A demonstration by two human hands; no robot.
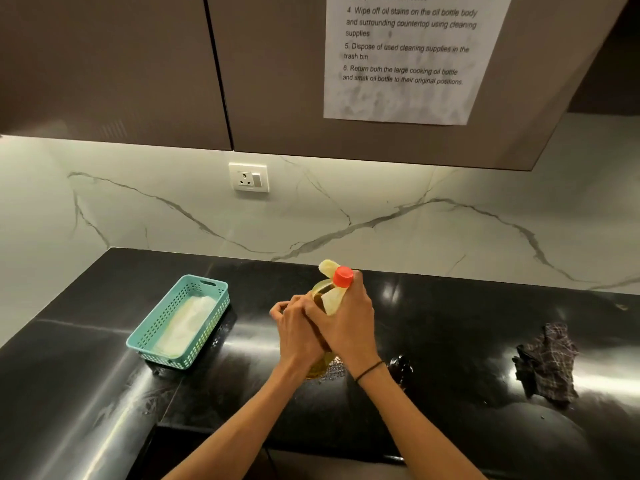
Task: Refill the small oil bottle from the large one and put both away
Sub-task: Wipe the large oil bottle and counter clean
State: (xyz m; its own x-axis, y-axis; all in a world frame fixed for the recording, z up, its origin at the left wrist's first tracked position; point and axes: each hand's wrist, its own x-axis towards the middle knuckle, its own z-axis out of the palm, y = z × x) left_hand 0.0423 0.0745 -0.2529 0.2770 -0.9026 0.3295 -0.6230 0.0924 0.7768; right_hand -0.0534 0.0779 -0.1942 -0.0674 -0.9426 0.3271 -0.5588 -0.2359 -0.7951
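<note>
Black polished stone counter (pixel 450 341), glossy with streaked light reflections, running along a white marble-veined wall. Standing on it: one teal perforated plastic basket (pixel 152 336) at the left, holding white folded cloth or paper; one large oil bottle (pixel 320 368) of yellow oil with a red cap (pixel 343 276) at the centre, its base on the counter; one small dark object (pixel 400 368) just right of the bottle, too dim to identify. At the far right, well apart from the rest, one crumpled dark checked cloth (pixel 547 362) lies on the surface.
</note>
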